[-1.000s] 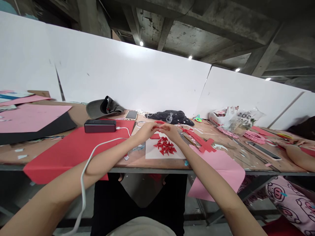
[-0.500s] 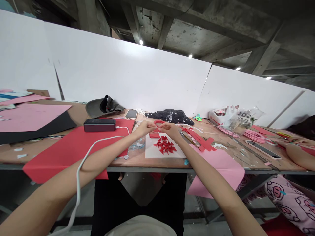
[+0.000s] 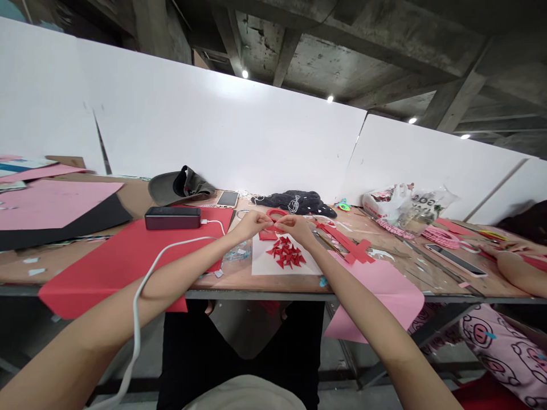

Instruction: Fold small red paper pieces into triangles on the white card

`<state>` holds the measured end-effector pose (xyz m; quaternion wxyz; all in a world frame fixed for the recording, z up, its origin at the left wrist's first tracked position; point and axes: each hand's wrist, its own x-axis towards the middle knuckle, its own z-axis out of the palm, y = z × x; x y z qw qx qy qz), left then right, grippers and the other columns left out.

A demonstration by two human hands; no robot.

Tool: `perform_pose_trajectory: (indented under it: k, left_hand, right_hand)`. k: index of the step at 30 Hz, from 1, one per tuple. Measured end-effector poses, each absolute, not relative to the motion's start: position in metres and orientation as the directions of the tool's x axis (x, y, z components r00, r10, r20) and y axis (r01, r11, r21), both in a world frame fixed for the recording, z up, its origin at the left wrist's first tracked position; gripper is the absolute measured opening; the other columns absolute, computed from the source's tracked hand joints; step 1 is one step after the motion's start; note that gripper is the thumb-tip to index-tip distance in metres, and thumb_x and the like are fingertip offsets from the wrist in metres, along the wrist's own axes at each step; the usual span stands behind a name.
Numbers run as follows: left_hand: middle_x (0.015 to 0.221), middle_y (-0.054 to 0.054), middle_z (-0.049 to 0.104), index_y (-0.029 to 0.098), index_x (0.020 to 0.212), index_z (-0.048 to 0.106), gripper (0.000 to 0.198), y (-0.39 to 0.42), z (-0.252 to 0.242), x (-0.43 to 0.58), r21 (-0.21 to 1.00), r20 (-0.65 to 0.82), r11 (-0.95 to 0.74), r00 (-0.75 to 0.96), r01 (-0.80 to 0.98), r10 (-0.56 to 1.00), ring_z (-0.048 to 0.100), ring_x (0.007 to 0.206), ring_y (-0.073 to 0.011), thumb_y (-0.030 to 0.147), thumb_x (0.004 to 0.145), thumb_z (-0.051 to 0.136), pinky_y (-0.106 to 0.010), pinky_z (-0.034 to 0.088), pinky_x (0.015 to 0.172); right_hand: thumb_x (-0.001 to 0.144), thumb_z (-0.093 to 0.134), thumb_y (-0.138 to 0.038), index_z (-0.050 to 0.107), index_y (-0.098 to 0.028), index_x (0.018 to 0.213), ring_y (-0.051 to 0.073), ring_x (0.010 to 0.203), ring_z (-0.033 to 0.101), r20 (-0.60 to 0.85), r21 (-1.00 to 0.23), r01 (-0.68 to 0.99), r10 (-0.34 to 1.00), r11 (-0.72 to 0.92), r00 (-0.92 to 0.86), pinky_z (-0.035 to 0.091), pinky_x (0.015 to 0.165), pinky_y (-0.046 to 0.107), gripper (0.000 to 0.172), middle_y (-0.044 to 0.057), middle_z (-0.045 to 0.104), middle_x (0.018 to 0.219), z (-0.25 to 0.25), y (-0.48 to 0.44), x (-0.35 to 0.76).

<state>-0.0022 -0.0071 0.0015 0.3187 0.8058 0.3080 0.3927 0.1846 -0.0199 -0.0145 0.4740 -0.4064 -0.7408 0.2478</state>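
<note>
Red paper loop (image 3: 276,214) held in a narrow pinch by our left hand (image 3: 252,225) and right hand (image 3: 299,229), fingertips almost meeting; red paper pieces (image 3: 285,252) lie just below the grip on a white sheet (image 3: 262,263).

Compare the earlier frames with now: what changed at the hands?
The red paper loop has risen into full view above the left hand and right hand; at first only a sliver showed. The hands have drawn slightly apart. Whether they grip the loop is hard to tell, and nothing was visibly let go. The pile of red pieces and the power bank stayed put.
</note>
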Motion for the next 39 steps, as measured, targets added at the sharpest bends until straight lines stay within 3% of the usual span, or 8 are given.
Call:
perform_pose_trajectory:
  k: [5, 11, 15, 19, 32, 35, 39]
  left_hand:
    - [0.057, -0.003, 0.063, 0.013, 0.069, 0.069, 0.023, -0.008, -0.002, 0.0, 0.749, 0.422, -0.596, 0.484, 0.289, 0.766, 0.053, 0.05, -0.013, 0.033, 0.072, 0.059, -0.021, 0.034, 0.044]
    - [0.059, -0.005, 0.065, 0.012, 0.072, 0.067, 0.028, -0.011, 0.0, 0.001, 0.795, 0.472, -0.579, 0.414, 0.181, 0.778, 0.059, 0.055, -0.0157, 0.039, 0.073, 0.061, -0.022, 0.041, 0.046]
    - [0.065, -0.007, 0.068, 0.014, 0.075, 0.068, 0.028, -0.011, -0.001, 0.001, 0.824, 0.432, -0.547, 0.459, 0.151, 0.777, 0.064, 0.064, -0.02, 0.041, 0.071, 0.064, -0.024, 0.047, 0.051]
    - [0.067, -0.006, 0.07, 0.015, 0.077, 0.07, 0.026, -0.006, -0.003, 0.001, 0.853, 0.396, -0.506, 0.474, 0.126, 0.786, 0.066, 0.069, -0.0218, 0.04, 0.07, 0.065, -0.026, 0.05, 0.055]
    - [0.086, -0.011, 0.072, 0.012, 0.085, 0.069, 0.032, -0.004, 0.003, -0.004, 0.977, 0.206, -0.14, 0.548, -0.161, 0.811, 0.068, 0.085, -0.022, 0.038, 0.067, 0.072, -0.035, 0.051, 0.085]
    - [0.089, -0.011, 0.072, 0.013, 0.087, 0.068, 0.032, -0.006, 0.004, -0.006, 0.97, 0.236, -0.166, 0.535, -0.177, 0.811, 0.066, 0.09, -0.0233, 0.035, 0.065, 0.074, -0.036, 0.051, 0.086]
    - [0.079, -0.007, 0.071, 0.012, 0.089, 0.066, 0.033, -0.006, 0.002, -0.004, 0.937, 0.344, -0.334, 0.457, -0.106, 0.82, 0.067, 0.085, -0.023, 0.026, 0.061, 0.077, -0.035, 0.052, 0.079]
  right_hand:
    - [0.074, 0.059, -0.03, 0.064, -0.018, 0.065, 0.011, 0.049, 0.052, 0.556, -0.64, 0.507, 0.803, 0.577, -0.212, 0.045, 0.05, 0.025, 0.016, 0.0, 0.06, 0.055, -0.014, -0.02, 0.181]
    - [0.066, 0.068, -0.031, 0.064, -0.017, 0.081, 0.016, 0.067, 0.062, 0.549, -0.765, 0.306, 0.822, 0.566, -0.15, 0.051, 0.063, 0.029, 0.022, 0.004, 0.067, 0.074, -0.008, -0.026, 0.179]
    - [0.068, 0.068, -0.032, 0.063, -0.018, 0.079, 0.016, 0.069, 0.062, 0.604, -0.734, 0.334, 0.793, 0.591, -0.079, 0.051, 0.065, 0.029, 0.019, 0.004, 0.066, 0.075, -0.007, -0.026, 0.179]
    - [0.071, 0.066, -0.033, 0.065, -0.019, 0.077, 0.017, 0.074, 0.062, 0.639, -0.661, 0.4, 0.756, 0.634, -0.141, 0.051, 0.07, 0.031, 0.015, 0.004, 0.067, 0.08, -0.006, -0.027, 0.179]
    - [0.08, 0.059, -0.027, 0.07, -0.026, 0.087, 0.019, 0.09, 0.058, 0.747, -0.47, 0.415, 0.601, 0.779, -0.284, 0.048, 0.081, 0.035, 0.014, 0.006, 0.063, 0.095, -0.002, -0.035, 0.178]
    - [0.081, 0.056, -0.024, 0.07, -0.026, 0.088, 0.019, 0.093, 0.058, 0.757, -0.442, 0.419, 0.58, 0.793, -0.3, 0.048, 0.082, 0.035, 0.016, 0.006, 0.062, 0.097, -0.001, -0.037, 0.177]
    - [0.084, 0.05, -0.024, 0.069, -0.024, 0.09, 0.019, 0.092, 0.059, 0.743, -0.489, 0.393, 0.608, 0.779, -0.281, 0.049, 0.079, 0.033, 0.02, 0.006, 0.063, 0.097, -0.001, -0.038, 0.176]
